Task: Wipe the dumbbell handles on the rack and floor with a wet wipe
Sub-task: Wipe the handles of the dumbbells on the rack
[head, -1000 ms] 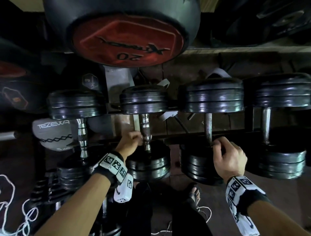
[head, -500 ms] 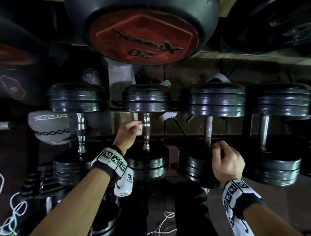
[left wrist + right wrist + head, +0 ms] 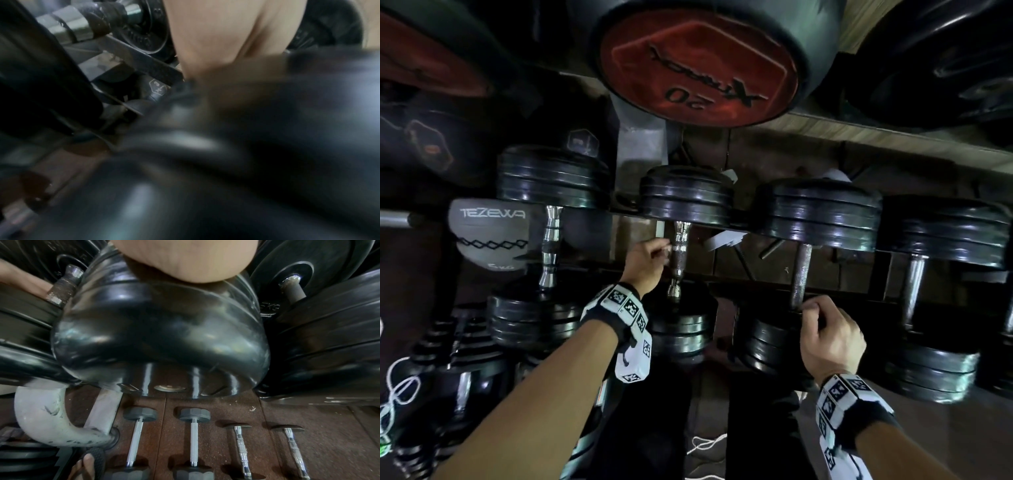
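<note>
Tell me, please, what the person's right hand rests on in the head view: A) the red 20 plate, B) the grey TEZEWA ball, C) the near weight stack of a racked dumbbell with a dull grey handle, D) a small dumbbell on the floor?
C: the right hand sits curled on the near weight stack at the base of the dull grey handle.

The head view is dim and low in contrast; dark zones between the weights lose detail. Small specular highlights appear on the black dumbbell plates (image 3: 815, 219) and chrome handles (image 3: 550, 246), indicating light from above. Wide-angle distortion bends straight lines toward the frame edges. The left wrist view is heavily blurred across its lower right half; only the upper left is moderately sharp. The right wrist view is brighter and sharp on the floor dumbbells (image 3: 193, 439), with soft glare on the near plate (image 3: 160, 331).
</note>
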